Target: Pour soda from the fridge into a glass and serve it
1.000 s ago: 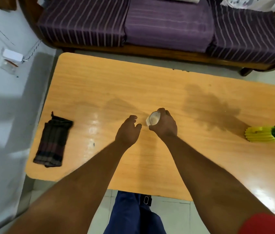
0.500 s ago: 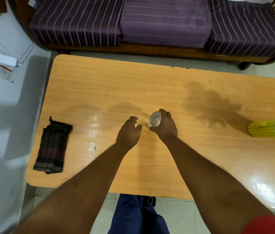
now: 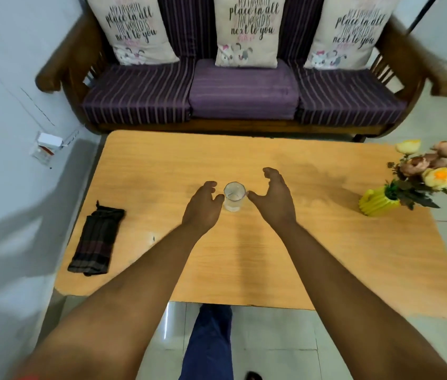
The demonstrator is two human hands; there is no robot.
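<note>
A small clear glass (image 3: 234, 196) with pale liquid in it stands upright near the middle of the wooden table (image 3: 244, 256). My right hand (image 3: 273, 193) hovers just right of the glass, fingers spread and curved, its thumb tip close to the rim. My left hand (image 3: 203, 205) rests just left of the glass, fingers loosely curled and apart, holding nothing. No soda bottle is in view.
A folded dark cloth (image 3: 96, 242) lies at the table's left edge. A yellow vase with flowers (image 3: 378, 201) stands at the right edge. A purple striped sofa (image 3: 244, 91) with cushions runs behind the table. A wall lies to the left.
My right hand has let go of the glass and opened beside it. The glass now stands free on the table. The camera has tilted up, showing more of the sofa.
</note>
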